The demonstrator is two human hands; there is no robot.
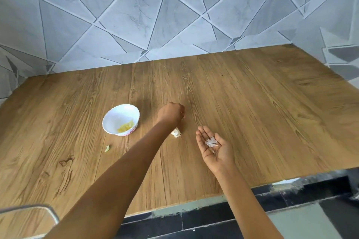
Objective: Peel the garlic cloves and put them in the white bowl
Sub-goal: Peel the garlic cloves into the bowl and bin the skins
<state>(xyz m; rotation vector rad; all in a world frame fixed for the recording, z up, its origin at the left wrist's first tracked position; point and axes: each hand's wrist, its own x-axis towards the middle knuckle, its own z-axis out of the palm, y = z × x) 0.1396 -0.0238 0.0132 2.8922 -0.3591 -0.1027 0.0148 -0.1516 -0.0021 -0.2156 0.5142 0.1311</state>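
Head: papery skins [211,141] on flat right hand [219,151].

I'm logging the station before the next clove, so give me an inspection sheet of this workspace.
Surface: wooden table, grain visible.
Job's things: white bowl holds yellowish peeled cloves; garlic piece lies on the table right of the bowl.
Clutter: small pale scrap nearer than the bowl.
Hands: left hand curled, contents hidden; right hand palm up, carrying skins.
Cables: nothing seen.
Surroundings: tiled wall behind; chair back lower left.
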